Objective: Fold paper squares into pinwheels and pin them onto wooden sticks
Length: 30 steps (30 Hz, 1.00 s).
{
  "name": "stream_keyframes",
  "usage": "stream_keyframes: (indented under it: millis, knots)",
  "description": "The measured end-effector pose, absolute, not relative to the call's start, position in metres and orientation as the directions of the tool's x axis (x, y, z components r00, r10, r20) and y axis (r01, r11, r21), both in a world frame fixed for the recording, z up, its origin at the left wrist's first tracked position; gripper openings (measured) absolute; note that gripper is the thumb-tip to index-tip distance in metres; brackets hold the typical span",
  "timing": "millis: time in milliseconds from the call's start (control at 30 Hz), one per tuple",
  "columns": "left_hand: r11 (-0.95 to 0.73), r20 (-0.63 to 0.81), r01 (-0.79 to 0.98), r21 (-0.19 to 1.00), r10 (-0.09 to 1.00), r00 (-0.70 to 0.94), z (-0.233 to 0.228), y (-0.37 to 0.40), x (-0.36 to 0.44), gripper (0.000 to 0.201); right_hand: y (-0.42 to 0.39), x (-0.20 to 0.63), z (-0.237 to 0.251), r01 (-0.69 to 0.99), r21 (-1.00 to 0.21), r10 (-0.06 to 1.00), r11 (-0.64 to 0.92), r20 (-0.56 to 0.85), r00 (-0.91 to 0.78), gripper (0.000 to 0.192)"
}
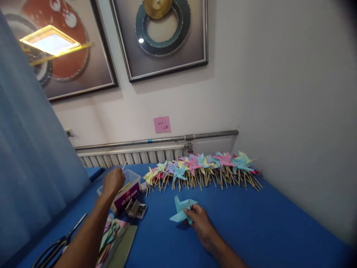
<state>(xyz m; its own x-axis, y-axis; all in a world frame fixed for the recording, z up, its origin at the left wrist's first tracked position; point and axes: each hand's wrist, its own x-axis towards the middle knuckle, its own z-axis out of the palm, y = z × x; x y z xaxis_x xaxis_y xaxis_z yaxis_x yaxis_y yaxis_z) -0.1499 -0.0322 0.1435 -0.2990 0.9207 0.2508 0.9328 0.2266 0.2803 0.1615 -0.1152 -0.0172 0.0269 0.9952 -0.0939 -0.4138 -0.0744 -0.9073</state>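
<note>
**Holding a light-blue paper pinwheel in the right hand, a slim pale stick in the left hand**

Pinches the light-blue paper pinwheel by one side between thumb and fingers of the right hand, blades spread outward. Holds it over the middle of the blue-covered worktop, in front of a long row of multicoloured pinwheels. Cannot tell from this angle about contact with the cover.

Curls the left hand narrowly round the slim pale stick, tip upward, at a clear plastic box. Hides part of that box behind the hand and forearm. Shows yellowish sticks inside, and a purple panel with pale lettering along the near side.

Just in front of the purple panel, a small open box with tiny dark pieces inside, too small to make out. Nearer, beside the left forearm, a heap of coloured paper pieces next to a grey-green board. To the left of the forearm, dark-handled scissors, partly covered by the arm.

Behind the row, a metal pipe above a white radiator; higher up, a pink handwritten note on the wall. At far left, a blue curtain.
</note>
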Motion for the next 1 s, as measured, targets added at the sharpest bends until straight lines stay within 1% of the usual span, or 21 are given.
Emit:
stream_keyframes:
  millis: [67, 133, 167, 200, 233, 300, 400, 533, 667, 767, 867, 1000]
  knots:
    - [0.087, 0.293, 0.932, 0.351, 0.935, -0.198, 0.124, -0.043, -0.118, 0.034, -0.117, 0.162, -0.016, -0.44, -0.895, 0.996, -0.068, -0.089, 0.027, 0.03]
    - [-0.045, 0.29, 0.897, 0.439, 0.952, -0.094, 0.089, -0.055, -0.08, 0.028, -0.118, 0.163, -0.015, -0.463, -0.883, 0.995, -0.071, -0.093, 0.024, 0.033]
    - [-0.131, 0.29, 0.815, 0.564, 0.956, -0.047, 0.069, -0.062, -0.061, 0.025, -0.118, 0.164, -0.014, -0.474, -0.878, 0.995, -0.075, -0.097, 0.022, 0.033]
    - [-0.188, 0.288, 0.729, 0.659, 0.957, -0.013, 0.049, -0.069, -0.043, 0.022, -0.118, 0.164, -0.014, -0.483, -0.872, 0.995, -0.079, -0.101, 0.019, 0.034]
    - [-0.213, 0.291, 0.668, 0.713, 0.957, -0.006, 0.032, -0.076, -0.029, 0.022, -0.118, 0.165, -0.013, -0.491, -0.867, 0.994, -0.083, -0.106, 0.018, 0.035]
    - [-0.214, 0.274, 0.603, 0.768, 0.962, -0.008, 0.006, -0.087, -0.01, 0.027, -0.117, 0.167, -0.012, -0.506, -0.858, 0.993, -0.089, -0.113, 0.018, 0.036]
    - [-0.244, 0.246, 0.527, 0.814, 0.967, 0.069, -0.007, -0.093, -0.007, 0.03, -0.116, 0.17, -0.01, -0.531, -0.841, 0.992, -0.1, -0.123, 0.009, 0.036]
    - [-0.218, 0.202, 0.429, 0.877, 0.976, 0.083, -0.003, -0.085, -0.017, 0.031, -0.116, 0.172, -0.01, -0.569, -0.813, 0.989, -0.123, -0.148, -0.003, 0.035]
    - [-0.148, 0.131, 0.259, 0.954, 0.988, 0.084, -0.01, -0.077, -0.011, 0.026, -0.114, 0.173, -0.011, -0.577, -0.806, 0.988, -0.131, -0.152, -0.012, 0.034]
    - [-0.065, 0.055, 0.162, 0.985, 0.996, 0.064, -0.02, -0.073, -0.004, 0.025, -0.112, 0.172, -0.011, -0.568, -0.813, 0.988, -0.127, -0.152, -0.003, 0.036]
    - [-0.013, 0.006, 0.125, 0.992, 0.998, 0.058, -0.025, -0.071, 0.0, 0.026, -0.111, 0.17, -0.01, -0.573, -0.814, 0.989, -0.096, -0.145, 0.04, 0.036]
    - [-0.005, -0.003, 0.13, 0.991, 0.998, 0.06, -0.028, -0.071, 0.0, 0.026, -0.111, 0.167, -0.009, -0.559, -0.824, 0.988, -0.096, -0.148, 0.048, 0.034]
